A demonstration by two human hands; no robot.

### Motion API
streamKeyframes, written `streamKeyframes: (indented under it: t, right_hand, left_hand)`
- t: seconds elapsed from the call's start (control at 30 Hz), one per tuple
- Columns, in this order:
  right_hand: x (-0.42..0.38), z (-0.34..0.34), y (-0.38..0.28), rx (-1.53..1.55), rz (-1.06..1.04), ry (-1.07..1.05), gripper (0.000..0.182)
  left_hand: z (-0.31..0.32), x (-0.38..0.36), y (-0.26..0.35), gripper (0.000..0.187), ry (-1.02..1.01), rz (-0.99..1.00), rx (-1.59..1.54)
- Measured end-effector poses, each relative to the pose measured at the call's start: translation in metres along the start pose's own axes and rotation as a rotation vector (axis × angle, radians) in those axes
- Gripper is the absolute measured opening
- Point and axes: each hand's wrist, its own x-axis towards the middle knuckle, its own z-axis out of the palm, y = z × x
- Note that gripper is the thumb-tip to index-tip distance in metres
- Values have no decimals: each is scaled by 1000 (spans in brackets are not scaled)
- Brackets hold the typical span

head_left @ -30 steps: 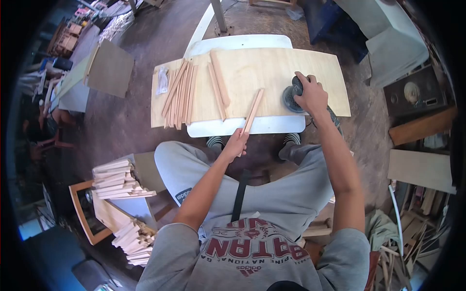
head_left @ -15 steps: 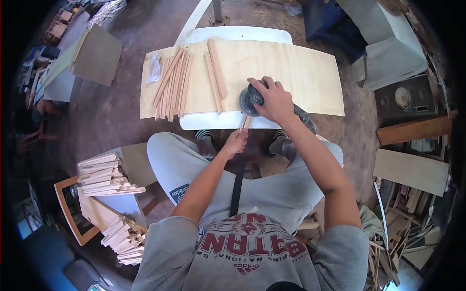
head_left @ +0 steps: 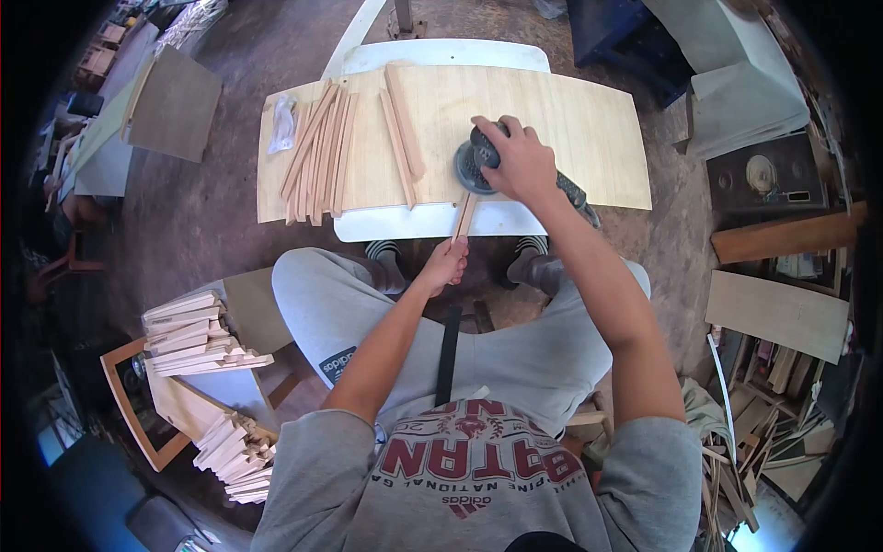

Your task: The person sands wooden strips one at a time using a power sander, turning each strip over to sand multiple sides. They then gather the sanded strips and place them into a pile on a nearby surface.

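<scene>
My left hand (head_left: pixel 444 266) is closed around the near end of a narrow wooden strip (head_left: pixel 464 217), which points away from me over the near edge of the board. Gripped from above by my right hand (head_left: pixel 524 162) is a dark handheld sander (head_left: pixel 471 171). Its round pad rests over the strip's far part and hides it. Two loose strips (head_left: pixel 402 129) lie on the plywood board (head_left: pixel 589 138) left of the sander. Farther left lies a pile of similar strips (head_left: pixel 319 161), with a small clear plastic bag (head_left: pixel 282 125) beside it.
The board lies on a white table (head_left: pixel 441 225). At lower left are stacks of cut wood pieces (head_left: pixel 198 336) and a wooden frame (head_left: pixel 138 405). A speaker panel (head_left: pixel 765 175), planks and wood scraps (head_left: pixel 736 478) stand at right. My knees flank the table's near edge.
The sander has shifted slightly away from me along the strip, showing more of the strip's near part. My left hand keeps its hold. The whole view has shifted slightly.
</scene>
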Motion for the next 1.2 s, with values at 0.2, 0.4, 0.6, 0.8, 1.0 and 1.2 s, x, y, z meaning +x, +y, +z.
streamKeyframes:
  t: [0.2,0.4,0.6,0.8,1.0,1.2]
  right_hand:
    - [-19,-6,-6,9,-28,-68,81]
    - [-25,-4,-10,10,-23,-57,81]
    - [-13,1,0,21,-33,45,80]
    - [-30,-8,-17,24,-56,-96,82]
    - [23,-2,16,-18,72,-68,82]
    - [35,3,30,-2,76,2,77]
  left_hand:
    - [-1,3,2,44,-11,-15,-20]
    - [0,3,1,45,2,-25,-25]
    - [-2,3,0,45,-28,-26,-28]
    - [0,3,-4,47,1,-13,-35]
    - [-1,4,0,47,-11,-19,-27]
    - [-1,5,1,46,-15,-13,-16]
